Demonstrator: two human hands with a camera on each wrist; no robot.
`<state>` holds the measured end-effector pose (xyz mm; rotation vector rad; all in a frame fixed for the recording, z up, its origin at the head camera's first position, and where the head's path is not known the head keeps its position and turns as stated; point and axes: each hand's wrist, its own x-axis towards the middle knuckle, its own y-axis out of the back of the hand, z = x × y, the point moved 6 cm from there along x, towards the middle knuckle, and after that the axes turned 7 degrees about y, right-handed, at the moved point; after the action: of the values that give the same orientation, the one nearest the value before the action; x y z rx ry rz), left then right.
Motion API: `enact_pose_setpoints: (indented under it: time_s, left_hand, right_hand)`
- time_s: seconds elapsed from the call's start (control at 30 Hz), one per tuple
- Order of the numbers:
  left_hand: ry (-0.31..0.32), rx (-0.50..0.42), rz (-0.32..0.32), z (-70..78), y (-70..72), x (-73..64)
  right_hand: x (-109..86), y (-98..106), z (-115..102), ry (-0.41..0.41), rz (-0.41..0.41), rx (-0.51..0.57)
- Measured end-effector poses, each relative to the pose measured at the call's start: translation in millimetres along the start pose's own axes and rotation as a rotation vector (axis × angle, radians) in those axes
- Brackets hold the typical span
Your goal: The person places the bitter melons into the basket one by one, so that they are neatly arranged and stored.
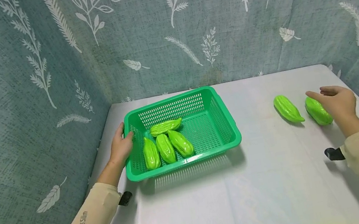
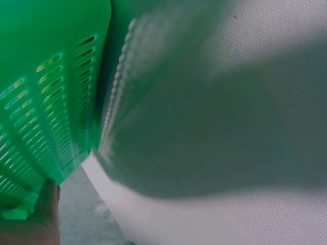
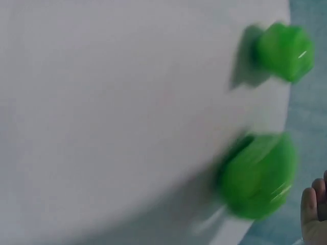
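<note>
At the far left corner of the table (image 1: 265,188) is a green basket (image 1: 203,127), turned a little so that its right end sits farther back than its left. The left hand (image 1: 121,146) grips the basket at its left end, thumb over the rim and fingers along the outside. The left wrist view shows the slotted wall close up, with part of that hand against it.

Four bright green gourds lie in the left half of the basket. One (image 1: 165,127) lies crosswise toward the far wall, its tip to the right. Three more lie nearer the front wall: one by the left end (image 1: 151,154), one in the middle (image 1: 166,149), and one on the right (image 1: 182,143) that slants, its tip up by the crosswise one.

Two other gourds lie toward the table's far right corner, side by side and apart. The left one (image 1: 287,108) points its tip at the near edge and slightly right. Over the right one (image 1: 317,111), nearer the right edge, is the right hand (image 1: 340,102), holding nothing, thumb and fingers apart. In the right wrist view a gap shows between its visible fingers and that gourd. Patterned cloth (image 1: 148,23) hangs behind the far edge.
</note>
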<state>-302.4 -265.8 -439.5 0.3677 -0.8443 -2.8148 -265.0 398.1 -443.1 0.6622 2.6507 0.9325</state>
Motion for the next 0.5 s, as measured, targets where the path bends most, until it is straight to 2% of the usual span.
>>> enact_pose_setpoints:
  time_s: [0.27, 0.5]
  left_hand:
    - [-0.001, 0.002, 0.011, -0.9, -0.9, 0.8]
    - [0.014, 0.014, -0.001, -1.5, -0.5, 1.2]
  right_hand:
    - [-10.0, -18, -63, 0.151, -0.030, 0.027]
    - [-26.5, -40, -118, 0.261, -0.104, 0.054]
